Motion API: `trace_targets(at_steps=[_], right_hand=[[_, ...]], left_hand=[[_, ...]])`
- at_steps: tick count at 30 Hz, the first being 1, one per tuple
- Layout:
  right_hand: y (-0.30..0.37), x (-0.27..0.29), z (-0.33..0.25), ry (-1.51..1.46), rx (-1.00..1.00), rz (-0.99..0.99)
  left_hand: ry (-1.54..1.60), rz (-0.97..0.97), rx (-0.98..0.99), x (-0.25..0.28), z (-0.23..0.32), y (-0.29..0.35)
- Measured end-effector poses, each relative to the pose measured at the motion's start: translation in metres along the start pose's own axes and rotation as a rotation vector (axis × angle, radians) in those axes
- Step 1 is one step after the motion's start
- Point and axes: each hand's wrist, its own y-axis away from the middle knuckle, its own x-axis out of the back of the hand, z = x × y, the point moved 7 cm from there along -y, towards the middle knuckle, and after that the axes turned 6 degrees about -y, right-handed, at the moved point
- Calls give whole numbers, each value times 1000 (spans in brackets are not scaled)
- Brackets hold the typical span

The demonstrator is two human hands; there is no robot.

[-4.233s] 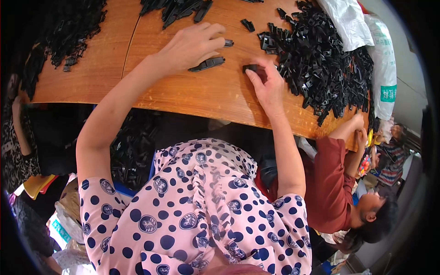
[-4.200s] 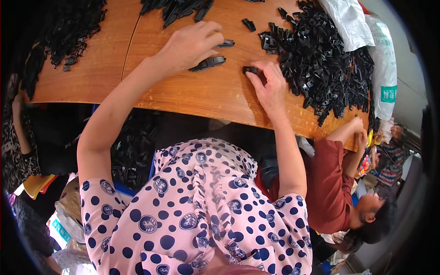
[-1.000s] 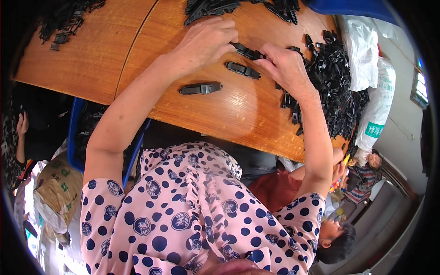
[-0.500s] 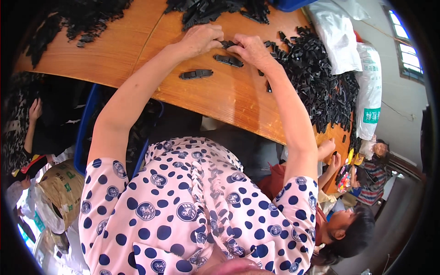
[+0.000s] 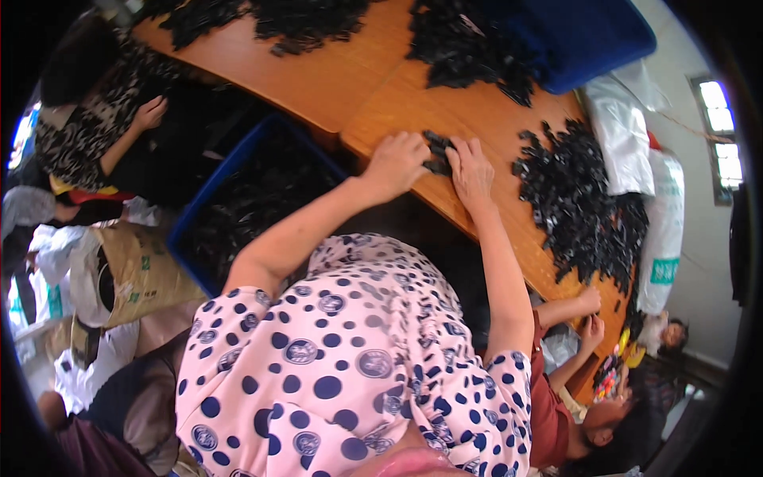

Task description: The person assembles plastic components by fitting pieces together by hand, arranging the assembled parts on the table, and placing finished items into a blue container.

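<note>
Close to the table's front edge, a few small, long black plastic pieces [image 5: 438, 151] lie side by side between my two hands. My left hand [image 5: 397, 165] has its fingers closed on their left ends. From the other side, my right hand [image 5: 470, 171] pinches their right ends, its fingers bent over them. The fingers partly cover the pieces, so their exact number cannot be told. To the right of my right hand spreads a large pile of small black parts [image 5: 584, 199] on the wooden table [image 5: 381, 95].
More black parts [image 5: 469, 48] are heaped at the back, beside a blue bin [image 5: 596, 40]. Below the table's edge at left, another blue bin [image 5: 187, 211] holds black pieces. White sacks [image 5: 664, 222] stand at right. Co-workers' hands [image 5: 588, 306] show at right and left [image 5: 149, 114].
Both hands have come nearer to the table's front edge with black pieces between them. The pieces that lay separately on the wood are now gathered there. The whole view has shifted.
</note>
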Motion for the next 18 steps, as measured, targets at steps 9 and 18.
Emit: trace_targets(at_steps=[9, 18], right_hand=[[-5, -77, -169, -248, 493, -165], [-22, -53, -193, -573, 473, -257]], left_hand=[[135, 16, 294, 78, -52, 132], [-340, -67, 507, 144, -73, 203]])
